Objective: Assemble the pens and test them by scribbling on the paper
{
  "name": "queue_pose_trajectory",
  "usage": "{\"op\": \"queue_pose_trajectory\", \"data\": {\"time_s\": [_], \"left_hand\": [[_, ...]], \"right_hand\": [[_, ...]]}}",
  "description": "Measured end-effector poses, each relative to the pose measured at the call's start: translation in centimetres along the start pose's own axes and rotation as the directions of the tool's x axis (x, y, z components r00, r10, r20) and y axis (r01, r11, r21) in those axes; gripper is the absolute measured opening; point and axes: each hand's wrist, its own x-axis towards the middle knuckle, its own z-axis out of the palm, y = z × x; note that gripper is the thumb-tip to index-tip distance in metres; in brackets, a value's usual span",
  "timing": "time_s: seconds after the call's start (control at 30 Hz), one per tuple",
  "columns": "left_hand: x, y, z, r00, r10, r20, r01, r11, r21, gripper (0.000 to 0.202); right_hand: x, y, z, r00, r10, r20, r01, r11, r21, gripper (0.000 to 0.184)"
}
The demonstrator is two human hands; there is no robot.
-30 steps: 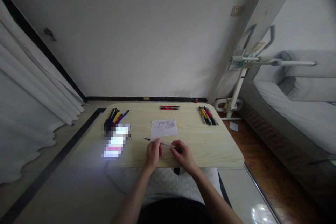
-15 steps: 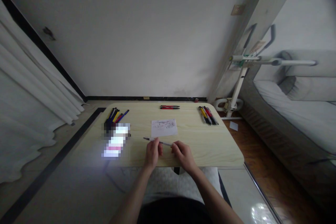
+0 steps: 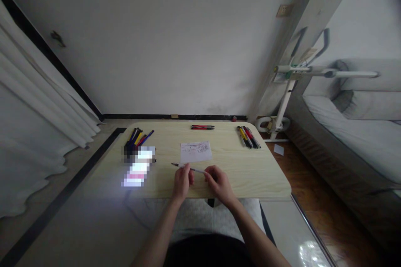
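Note:
A thin, pale pen [image 3: 198, 170] with a dark left end lies roughly level between my two hands, just above the table's near half. My left hand [image 3: 182, 183] is closed around its middle, thumb on top, and the dark end sticks out to the left. At the other end, my right hand [image 3: 218, 181] pinches the tip between thumb and forefinger. Whether the pen is one piece or a barrel with a refill is too small to tell. Just beyond the hands lies a white sheet of paper [image 3: 196, 151] with dark marks.
On the wooden table [image 3: 257, 179], several pens [image 3: 137, 137] lie at the left and several more pens [image 3: 249, 137] at the right. Red-and-black pens [image 3: 203, 127] rest at the far edge. A bright, pixelated screen [image 3: 139, 167] is at the left.
Both hands keep the same hold on the pen, nearly still. The view has shifted very slightly.

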Motion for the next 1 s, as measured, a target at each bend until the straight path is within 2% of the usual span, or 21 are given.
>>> {"op": "queue_pose_trajectory", "data": {"time_s": [0.17,0.37,1.0], "left_hand": [[-0.09,0.31,0.03,1.0,0.005,-0.007,-0.005,1.0,-0.012,0.047],[-0.12,0.23,0.05,1.0,-0.02,-0.019,0.019,0.999,-0.031,0.047],[-0.1,0.25,-0.02,1.0,-0.012,-0.003,0.012,1.0,-0.026,0.047]], "right_hand": [[0.03,-0.36,-0.12,1.0,0.015,-0.007,-0.015,1.0,-0.012,0.021],[-0.07,-0.62,-0.23,1.0,0.023,0.011,-0.022,0.997,-0.07,0.033],[-0.1,-0.29,-0.02,1.0,-0.008,0.004,0.007,0.998,0.056,0.016]]}}
